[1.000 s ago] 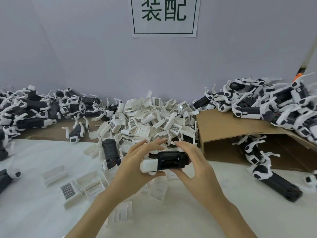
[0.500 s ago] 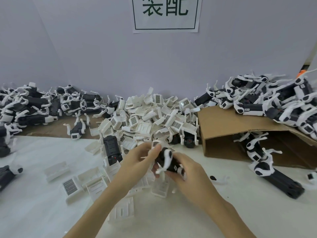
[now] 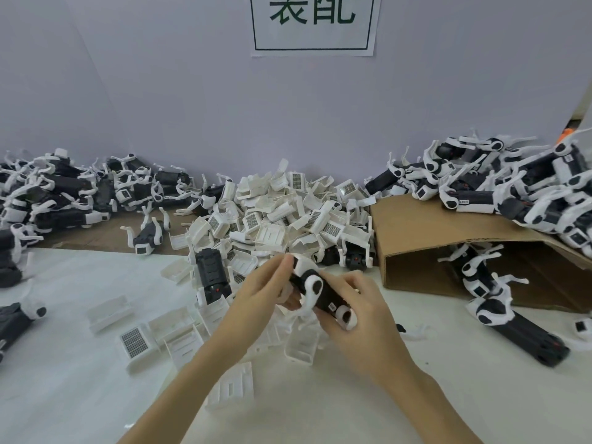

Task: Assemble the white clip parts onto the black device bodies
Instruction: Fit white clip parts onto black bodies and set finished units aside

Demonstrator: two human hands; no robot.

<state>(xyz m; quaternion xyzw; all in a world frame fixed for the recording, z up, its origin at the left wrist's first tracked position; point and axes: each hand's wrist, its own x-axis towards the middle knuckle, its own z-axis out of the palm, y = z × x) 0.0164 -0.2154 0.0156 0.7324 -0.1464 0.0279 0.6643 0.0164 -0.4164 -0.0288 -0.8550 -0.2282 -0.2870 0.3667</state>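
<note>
Held at centre frame above the white table (image 3: pixel 64 395): black device body (image 3: pixel 323 296), gripped by curled right hand (image 3: pixel 358 318), pinched at far end by left hand (image 3: pixel 259 293), probably bracing for clip seating. Loose white clip parts (image 3: pixel 288 219) heaped at twelve o'clock, within reach.

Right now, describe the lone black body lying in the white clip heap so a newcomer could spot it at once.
Start at the big heap of loose white plastic clip parts against the wall below the paper sign. Go to its front-left edge, just left of the left hand. There lies the long black ribbed device body, lengthwise toward the camera, bare and alone among the white clips.
</note>
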